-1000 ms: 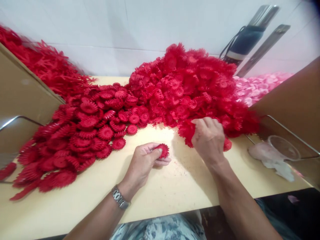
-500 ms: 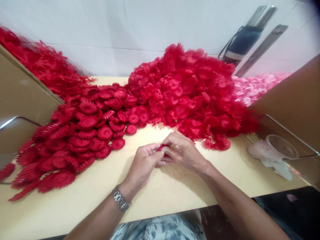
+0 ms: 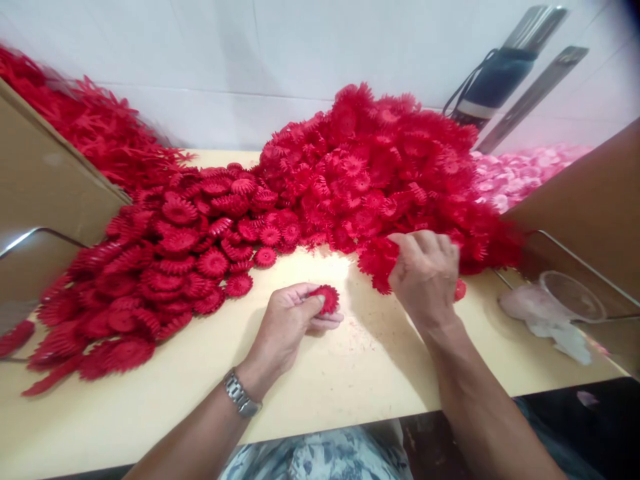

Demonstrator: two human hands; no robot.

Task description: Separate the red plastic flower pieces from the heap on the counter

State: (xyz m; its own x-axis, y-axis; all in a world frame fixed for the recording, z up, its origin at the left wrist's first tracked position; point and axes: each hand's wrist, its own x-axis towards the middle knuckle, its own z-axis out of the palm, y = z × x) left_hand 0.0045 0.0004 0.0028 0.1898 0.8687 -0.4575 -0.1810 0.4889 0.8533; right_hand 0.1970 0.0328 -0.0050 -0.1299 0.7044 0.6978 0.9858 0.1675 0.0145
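Tabletop of smooth, pale yellow board (image 3: 320,400), seen in the head view, gives both hands a firm surface to work over. The left hand (image 3: 293,323) pinches a small, round, deep red disc with a toothed rim (image 3: 329,300), thumb on top and fingers below, near the middle of the board. That hold seems sound: pressing well inside the rim should spare the teeth, and a light squeeze is probably enough.

The right hand (image 3: 425,273) is bent at the near edge of a tall heap of thin, bright red, fringed discs (image 3: 370,180); whether its fingertips have gripped a piece, I cannot tell. The fringes overlap, so pinching a single loose disc from that edge looks safer than digging deeper. A lower spread of dark red, layered fringed discs (image 3: 165,267) lies to the left, best kept unmixed with the heap.
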